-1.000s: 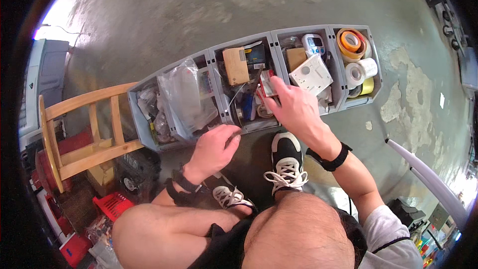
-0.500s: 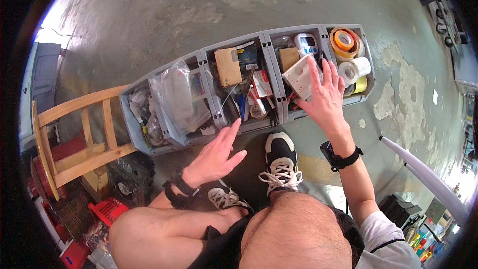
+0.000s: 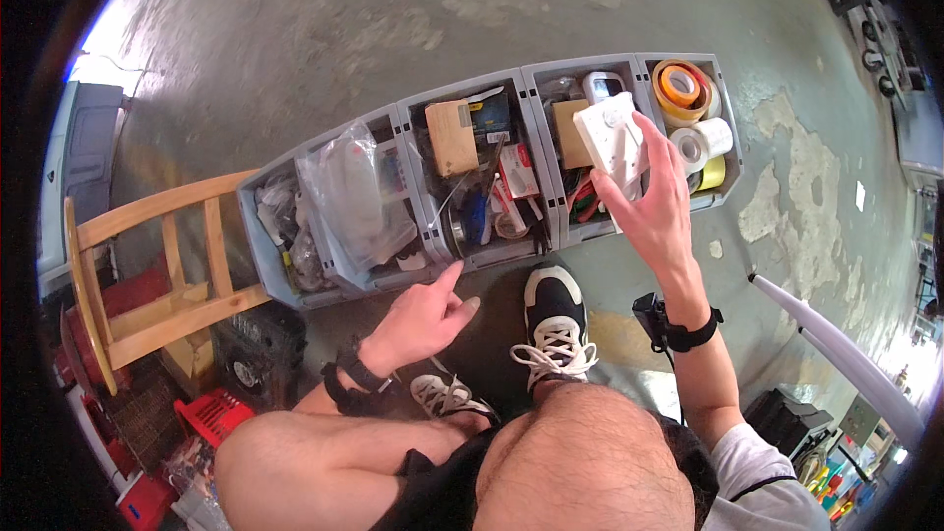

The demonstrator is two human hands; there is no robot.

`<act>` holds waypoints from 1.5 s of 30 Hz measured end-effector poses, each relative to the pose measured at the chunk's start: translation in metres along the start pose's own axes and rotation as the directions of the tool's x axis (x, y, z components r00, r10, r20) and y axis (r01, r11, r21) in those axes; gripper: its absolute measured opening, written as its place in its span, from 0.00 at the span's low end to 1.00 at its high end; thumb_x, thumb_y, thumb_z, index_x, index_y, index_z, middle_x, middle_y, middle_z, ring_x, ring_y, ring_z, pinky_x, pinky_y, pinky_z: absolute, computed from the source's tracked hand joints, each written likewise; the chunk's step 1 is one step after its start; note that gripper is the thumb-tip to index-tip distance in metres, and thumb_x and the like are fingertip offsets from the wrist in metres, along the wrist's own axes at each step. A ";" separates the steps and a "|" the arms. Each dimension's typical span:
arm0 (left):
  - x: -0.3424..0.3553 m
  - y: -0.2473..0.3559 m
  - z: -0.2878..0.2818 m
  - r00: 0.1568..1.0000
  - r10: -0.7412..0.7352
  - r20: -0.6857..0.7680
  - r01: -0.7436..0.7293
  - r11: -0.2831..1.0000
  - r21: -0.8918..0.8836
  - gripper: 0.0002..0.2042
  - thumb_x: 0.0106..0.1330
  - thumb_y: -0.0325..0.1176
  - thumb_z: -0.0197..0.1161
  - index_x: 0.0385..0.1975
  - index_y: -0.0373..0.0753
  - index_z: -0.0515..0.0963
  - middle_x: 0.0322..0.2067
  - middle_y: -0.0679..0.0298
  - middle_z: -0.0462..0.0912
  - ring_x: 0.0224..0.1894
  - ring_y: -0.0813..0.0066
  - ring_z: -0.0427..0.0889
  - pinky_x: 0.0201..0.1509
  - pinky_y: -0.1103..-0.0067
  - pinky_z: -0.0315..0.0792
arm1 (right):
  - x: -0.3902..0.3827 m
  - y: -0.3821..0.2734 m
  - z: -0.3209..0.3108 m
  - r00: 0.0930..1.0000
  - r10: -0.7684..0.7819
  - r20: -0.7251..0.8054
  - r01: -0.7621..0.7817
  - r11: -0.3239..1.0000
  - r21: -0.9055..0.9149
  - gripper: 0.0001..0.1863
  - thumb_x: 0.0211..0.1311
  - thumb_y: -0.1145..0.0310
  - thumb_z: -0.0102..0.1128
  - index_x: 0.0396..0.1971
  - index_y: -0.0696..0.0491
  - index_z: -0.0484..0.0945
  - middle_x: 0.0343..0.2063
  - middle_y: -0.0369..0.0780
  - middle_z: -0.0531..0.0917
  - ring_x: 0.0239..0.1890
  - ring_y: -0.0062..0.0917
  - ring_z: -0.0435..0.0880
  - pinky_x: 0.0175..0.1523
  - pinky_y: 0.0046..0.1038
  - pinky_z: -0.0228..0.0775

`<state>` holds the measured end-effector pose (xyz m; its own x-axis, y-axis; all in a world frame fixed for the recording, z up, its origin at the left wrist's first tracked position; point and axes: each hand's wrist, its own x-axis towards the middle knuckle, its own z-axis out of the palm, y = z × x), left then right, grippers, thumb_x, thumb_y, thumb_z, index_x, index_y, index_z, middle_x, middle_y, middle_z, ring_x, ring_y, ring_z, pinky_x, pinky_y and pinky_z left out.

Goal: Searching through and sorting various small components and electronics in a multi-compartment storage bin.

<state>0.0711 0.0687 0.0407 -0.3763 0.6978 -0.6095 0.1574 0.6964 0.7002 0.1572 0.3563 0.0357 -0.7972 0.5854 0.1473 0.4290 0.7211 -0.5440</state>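
Observation:
My right hand (image 3: 657,206) grips a white power strip (image 3: 612,138) by its sides, thumb on the left edge and fingers on the right. The strip is tilted above the fourth compartment of a row of grey bins (image 3: 554,236). Beneath it there are a brown box (image 3: 570,135), a white device with a small screen (image 3: 602,86) and some red-handled tools (image 3: 582,199). My left hand (image 3: 418,320) holds nothing; its index finger and thumb stand apart, the other fingers loosely curled. It hovers in front of the second and third compartments.
Tape rolls (image 3: 680,84) fill the rightmost bin. The middle bin has a cardboard box (image 3: 451,138), a red-and-white box (image 3: 517,172) and tools. Plastic bags (image 3: 346,182) lie farther left. A wooden frame (image 3: 162,206) stands left, a white pole (image 3: 836,339) right. My shoe (image 3: 554,305) is close by.
My right hand has closed on the power strip and raised it, turning it more upright. My left hand has drawn back slightly toward me, its fingers curling more.

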 end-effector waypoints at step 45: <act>0.002 -0.019 -0.002 0.982 0.171 -0.079 -0.169 0.985 0.033 0.17 0.75 0.40 0.62 0.54 0.36 0.82 0.37 0.49 0.88 0.39 0.49 0.86 0.45 0.62 0.78 | 0.001 0.023 0.020 0.990 -0.072 0.120 0.049 0.982 0.183 0.40 0.57 0.71 0.74 0.72 0.49 0.69 0.63 0.52 0.73 0.65 0.48 0.73 0.71 0.45 0.67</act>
<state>0.0651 0.0564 0.0269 -0.4149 0.7912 -0.4493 0.2491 0.5737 0.7803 0.1577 0.3662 0.0068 -0.8712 0.4834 0.0859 0.3045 0.6691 -0.6779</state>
